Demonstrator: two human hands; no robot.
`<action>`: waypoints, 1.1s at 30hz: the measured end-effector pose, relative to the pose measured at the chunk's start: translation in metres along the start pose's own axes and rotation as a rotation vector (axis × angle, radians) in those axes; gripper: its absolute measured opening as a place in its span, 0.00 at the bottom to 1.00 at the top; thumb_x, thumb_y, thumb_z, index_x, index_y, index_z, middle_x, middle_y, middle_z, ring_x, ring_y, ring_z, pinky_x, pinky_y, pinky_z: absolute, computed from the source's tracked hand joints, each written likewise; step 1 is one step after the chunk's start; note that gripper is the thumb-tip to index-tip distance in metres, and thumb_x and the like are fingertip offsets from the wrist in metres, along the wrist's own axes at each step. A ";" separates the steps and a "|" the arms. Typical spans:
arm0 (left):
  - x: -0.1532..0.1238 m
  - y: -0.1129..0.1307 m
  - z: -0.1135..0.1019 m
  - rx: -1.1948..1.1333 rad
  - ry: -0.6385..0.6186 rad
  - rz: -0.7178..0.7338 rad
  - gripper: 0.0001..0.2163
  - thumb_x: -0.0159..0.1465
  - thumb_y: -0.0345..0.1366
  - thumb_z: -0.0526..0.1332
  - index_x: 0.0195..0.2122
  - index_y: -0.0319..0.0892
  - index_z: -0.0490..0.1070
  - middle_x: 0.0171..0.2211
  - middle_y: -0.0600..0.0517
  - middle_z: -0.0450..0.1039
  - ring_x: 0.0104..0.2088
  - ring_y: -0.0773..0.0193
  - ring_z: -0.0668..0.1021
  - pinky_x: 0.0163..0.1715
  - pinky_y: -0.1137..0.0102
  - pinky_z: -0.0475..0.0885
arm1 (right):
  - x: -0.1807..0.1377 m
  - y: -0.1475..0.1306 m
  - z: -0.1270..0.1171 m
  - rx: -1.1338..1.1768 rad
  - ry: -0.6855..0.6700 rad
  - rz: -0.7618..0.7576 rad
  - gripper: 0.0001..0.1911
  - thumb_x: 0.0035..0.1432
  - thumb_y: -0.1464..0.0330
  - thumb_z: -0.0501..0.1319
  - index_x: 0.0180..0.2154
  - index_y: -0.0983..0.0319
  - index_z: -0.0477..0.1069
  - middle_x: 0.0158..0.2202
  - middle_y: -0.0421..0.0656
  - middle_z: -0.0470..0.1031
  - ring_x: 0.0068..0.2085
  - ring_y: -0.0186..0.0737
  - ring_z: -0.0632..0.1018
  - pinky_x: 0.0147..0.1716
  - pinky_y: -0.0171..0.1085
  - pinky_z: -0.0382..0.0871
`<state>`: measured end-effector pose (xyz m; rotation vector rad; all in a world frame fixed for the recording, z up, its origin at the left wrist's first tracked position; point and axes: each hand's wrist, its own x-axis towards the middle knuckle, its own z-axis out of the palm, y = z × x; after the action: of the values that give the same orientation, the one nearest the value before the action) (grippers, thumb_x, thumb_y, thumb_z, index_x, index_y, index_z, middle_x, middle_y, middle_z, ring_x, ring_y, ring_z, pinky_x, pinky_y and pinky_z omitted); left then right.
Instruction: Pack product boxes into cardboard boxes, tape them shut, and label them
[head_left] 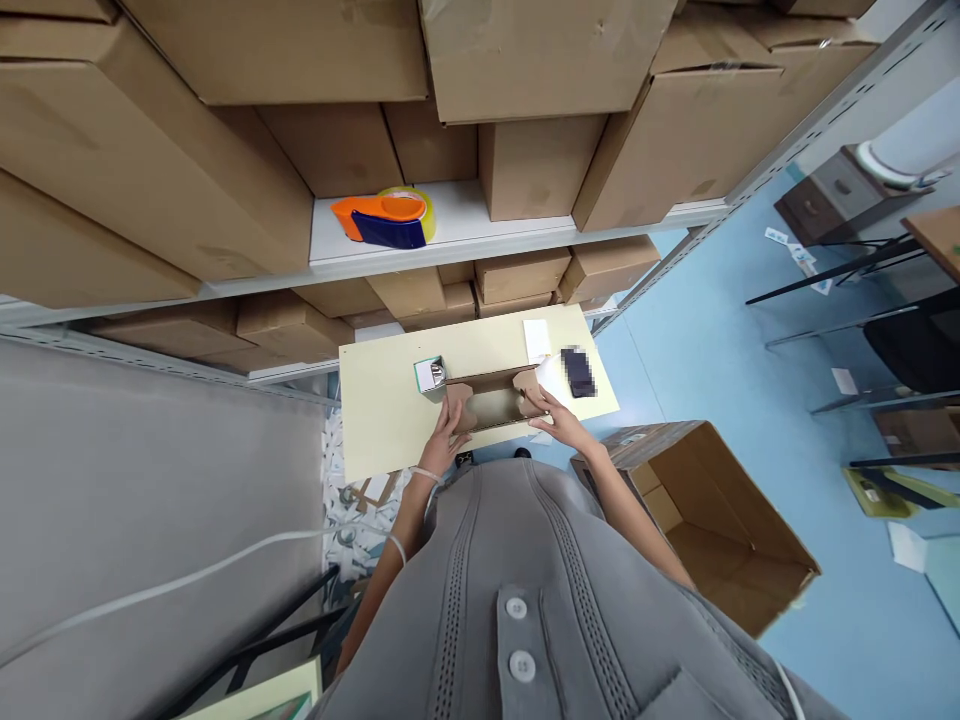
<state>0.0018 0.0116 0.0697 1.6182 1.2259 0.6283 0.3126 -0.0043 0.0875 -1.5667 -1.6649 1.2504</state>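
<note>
The small cardboard box (491, 405) lay open-topped near the middle of the cream bench (382, 420), its near wall and lower edge partly hidden behind the person's grey garment and wrists. The left hand (448, 432) was closed on the box's left end, fingers curled up round the side flap. The right hand (559, 420) lay against the right end with its fingers stretched over the flap there; whether it pinched the cardboard or only rested on it could not be told. Just beside the box's left corner stood a little teal carton (430, 375), its printing too small to read. A white card (536, 340) lay behind the box's right end, and beside it a dark flat thing (578, 371) was blurred out. On the shelf (480, 232) above, an orange and blue tape dispenser (386, 220) sat among plain brown stacked cartons (536, 165), cut off by the top edge, with no legible labels. A big carton (712, 520) stood open on the blue floor (847, 640) to the right.
</note>
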 end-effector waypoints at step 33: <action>0.004 0.020 0.009 0.390 0.423 -0.025 0.18 0.70 0.43 0.50 0.59 0.48 0.65 0.57 0.46 0.68 0.50 0.58 0.77 0.42 0.66 0.75 | 0.007 -0.006 0.017 -0.313 0.385 -0.055 0.22 0.65 0.64 0.52 0.60 0.58 0.64 0.57 0.48 0.71 0.46 0.45 0.79 0.45 0.43 0.75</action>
<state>0.0193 0.0116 0.0836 1.8403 1.7617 0.7778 0.2943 -0.0011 0.0838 -1.7932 -1.6857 0.6255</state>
